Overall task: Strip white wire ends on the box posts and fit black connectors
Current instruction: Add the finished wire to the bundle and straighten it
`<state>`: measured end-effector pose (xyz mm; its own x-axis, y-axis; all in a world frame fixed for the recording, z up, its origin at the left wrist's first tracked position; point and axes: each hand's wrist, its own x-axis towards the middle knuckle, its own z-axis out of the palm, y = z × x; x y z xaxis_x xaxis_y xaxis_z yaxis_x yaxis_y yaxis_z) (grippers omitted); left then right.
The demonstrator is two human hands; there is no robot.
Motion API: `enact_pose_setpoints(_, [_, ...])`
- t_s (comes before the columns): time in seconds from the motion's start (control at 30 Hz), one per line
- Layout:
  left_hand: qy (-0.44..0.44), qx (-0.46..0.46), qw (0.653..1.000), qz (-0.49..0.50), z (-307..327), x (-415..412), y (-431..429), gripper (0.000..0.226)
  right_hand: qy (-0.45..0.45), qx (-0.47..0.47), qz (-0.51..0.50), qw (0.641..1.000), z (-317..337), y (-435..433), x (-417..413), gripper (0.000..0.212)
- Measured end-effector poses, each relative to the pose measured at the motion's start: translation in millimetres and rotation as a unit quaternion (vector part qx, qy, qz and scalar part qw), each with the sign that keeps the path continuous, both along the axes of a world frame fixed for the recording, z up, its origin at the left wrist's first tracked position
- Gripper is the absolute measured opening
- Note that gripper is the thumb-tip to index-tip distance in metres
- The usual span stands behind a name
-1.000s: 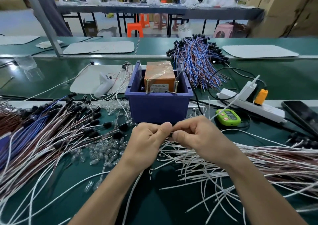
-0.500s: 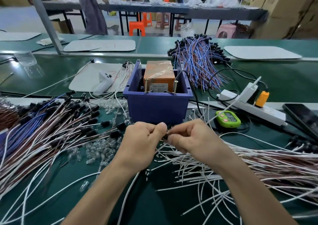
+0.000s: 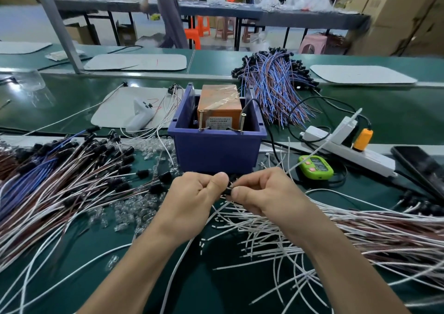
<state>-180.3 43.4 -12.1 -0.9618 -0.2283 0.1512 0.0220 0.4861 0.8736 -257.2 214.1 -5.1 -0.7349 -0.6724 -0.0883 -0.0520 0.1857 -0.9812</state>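
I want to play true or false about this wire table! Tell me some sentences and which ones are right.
1. The left hand and the right hand pinch a small black connector in front of the blue box. True.
2. The blue box is empty. False: an orange block sits inside it.
3. A green gadget lies to the right of the box. True.
4. Nothing is plugged in on the table. False: an orange plug stands in the power strip.
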Motion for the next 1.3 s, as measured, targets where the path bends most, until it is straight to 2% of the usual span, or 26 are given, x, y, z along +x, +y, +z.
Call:
enact_pose_setpoints(0.1, [0.025, 0.029, 0.996, 0.085, 8.2, 1.4, -14.3, 0.068, 0.054, 0.079, -0.040, 0.995, 1.2, 14.0, -11.2, 0.006])
enact_pose_setpoints(0.2, [0.007, -0.059, 0.989, 0.133, 9.6, 3.0, -31.2, 0.065, 0.073, 0.089, -0.049, 0.992, 3.1, 20.6, -14.4, 0.008])
enact_pose_setpoints(0.33, [-0.017, -0.186, 0.972, 0.143, -9.4, -3.2, -16.0, 0.038, 0.118, 0.140, 0.006, 0.983, 0.2, 6.3, -2.1, 0.009])
enact_pose_setpoints(0.43, [0.018, -0.187, 0.973, 0.135, -17.4, -11.3, -4.1, 0.006, 0.133, 0.158, 0.015, 0.978, 0.3, 5.1, 0.1, 0.007])
enact_pose_setpoints(0.53, [0.040, -0.174, 0.974, 0.137, -23.2, -18.1, 3.4, 0.020, 0.121, 0.154, 0.023, 0.980, 2.6, 5.7, -0.2, 0.006])
enact_pose_setpoints(0.67, [0.012, -0.122, 0.987, 0.104, -26.8, -21.1, 11.7, 0.044, 0.125, 0.151, 0.025, 0.980, 1.6, 5.8, 0.0, 0.007])
enact_pose_setpoints(0.77, [0.058, -0.109, 0.985, 0.121, -21.1, -16.4, 5.4, 0.040, 0.116, 0.147, 0.023, 0.982, 1.6, 6.7, -0.9, 0.008])
enact_pose_setpoints(0.8, [0.073, -0.129, 0.979, 0.142, -17.9, -13.6, -1.2, 0.035, 0.113, 0.147, 0.021, 0.982, 1.7, 7.0, -1.0, 0.008])
enact_pose_setpoints(0.87, [0.064, -0.225, 0.950, 0.209, -11.6, -8.0, -20.4, 0.026, 0.111, 0.144, 0.021, 0.983, 1.8, 7.7, -1.1, 0.008])
enact_pose_setpoints(0.93, [-0.027, -0.331, 0.902, 0.275, -6.2, -4.3, -41.4, 0.025, 0.118, 0.143, 0.015, 0.983, 1.0, 7.5, -1.0, 0.007])
enact_pose_setpoints(1.0, [-0.126, -0.370, 0.870, 0.300, -3.4, -3.2, -55.4, 0.019, 0.123, 0.141, 0.001, 0.982, -0.5, 7.1, -1.0, 0.006])
enact_pose_setpoints(1.07, [-0.156, -0.352, 0.875, 0.294, -2.9, -3.5, -60.5, 0.018, 0.116, 0.133, -0.012, 0.984, -1.3, 6.3, -1.2, 0.007])
enact_pose_setpoints(1.2, [-0.141, -0.303, 0.903, 0.271, -7.9, -5.1, -65.5, 0.020, 0.097, 0.119, -0.023, 0.988, -2.0, 5.6, -1.2, 0.009])
enact_pose_setpoints(1.3, [-0.139, -0.301, 0.904, 0.272, -10.4, -3.5, -66.3, 0.016, 0.094, 0.117, -0.018, 0.989, -3.7, 5.3, -1.4, 0.008])
